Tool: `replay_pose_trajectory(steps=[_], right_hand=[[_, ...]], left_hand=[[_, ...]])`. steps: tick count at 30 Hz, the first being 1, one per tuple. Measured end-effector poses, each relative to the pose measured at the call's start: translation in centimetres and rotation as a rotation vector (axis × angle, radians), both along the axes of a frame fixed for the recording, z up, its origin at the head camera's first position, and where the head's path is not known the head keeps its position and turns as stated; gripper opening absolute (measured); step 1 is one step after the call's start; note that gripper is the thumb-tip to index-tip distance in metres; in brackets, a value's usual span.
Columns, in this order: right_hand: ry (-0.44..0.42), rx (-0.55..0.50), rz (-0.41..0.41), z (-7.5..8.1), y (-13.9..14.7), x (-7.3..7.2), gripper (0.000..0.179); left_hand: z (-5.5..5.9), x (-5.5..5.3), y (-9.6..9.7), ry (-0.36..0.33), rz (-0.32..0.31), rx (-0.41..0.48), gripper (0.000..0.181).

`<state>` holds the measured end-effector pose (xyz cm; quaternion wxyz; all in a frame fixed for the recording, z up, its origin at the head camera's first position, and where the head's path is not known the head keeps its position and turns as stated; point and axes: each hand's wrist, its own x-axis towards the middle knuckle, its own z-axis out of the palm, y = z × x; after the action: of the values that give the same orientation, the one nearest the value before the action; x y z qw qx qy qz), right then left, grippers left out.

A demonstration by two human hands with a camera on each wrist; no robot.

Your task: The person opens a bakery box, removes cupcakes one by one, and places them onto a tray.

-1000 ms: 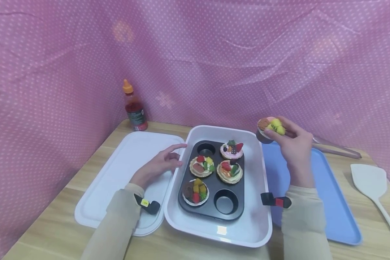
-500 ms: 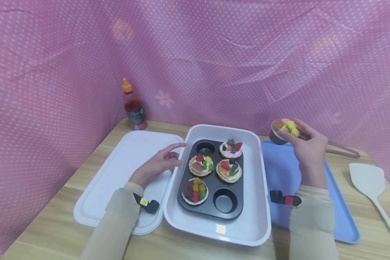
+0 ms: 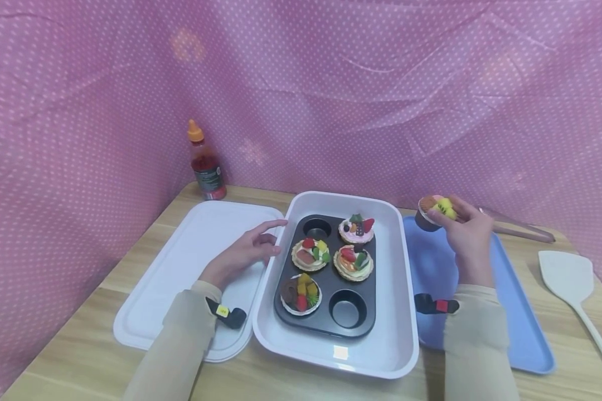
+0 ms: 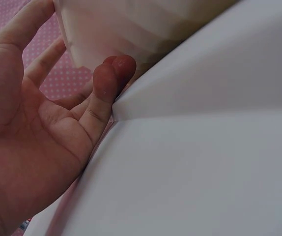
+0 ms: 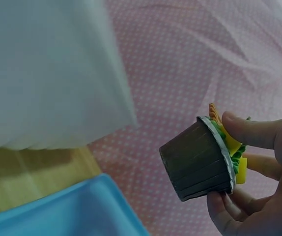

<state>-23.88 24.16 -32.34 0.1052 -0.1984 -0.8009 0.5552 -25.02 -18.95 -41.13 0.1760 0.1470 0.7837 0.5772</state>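
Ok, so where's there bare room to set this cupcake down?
The muffin pan's back-left cup and front-right cup are empty. The blue tray is bare where it shows around the right sleeve, between the white bin and the spatula. The white lid is bare left of the left hand. Crowded: the rest of the pan, where four tarts sit close.

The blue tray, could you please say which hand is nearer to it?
Right. The right hand holds a cupcake near the far end of the blue tray; the left hand is across the white bin, at its left rim.
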Motion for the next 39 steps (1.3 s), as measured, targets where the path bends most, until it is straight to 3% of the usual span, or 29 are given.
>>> replay_pose_trajectory(steps=[20,39], right_hand=[[0.002,0.031,0.029,-3.5,0.5,-1.4,0.069],[-0.048,0.088,0.052,-4.4,0.8,-1.8,0.07]], left_hand=[[0.0,0.1,0.0,0.015,-0.005,-0.013,0.063],[-0.2,-0.1,-0.1,-0.006,0.017,-0.025,0.063]])
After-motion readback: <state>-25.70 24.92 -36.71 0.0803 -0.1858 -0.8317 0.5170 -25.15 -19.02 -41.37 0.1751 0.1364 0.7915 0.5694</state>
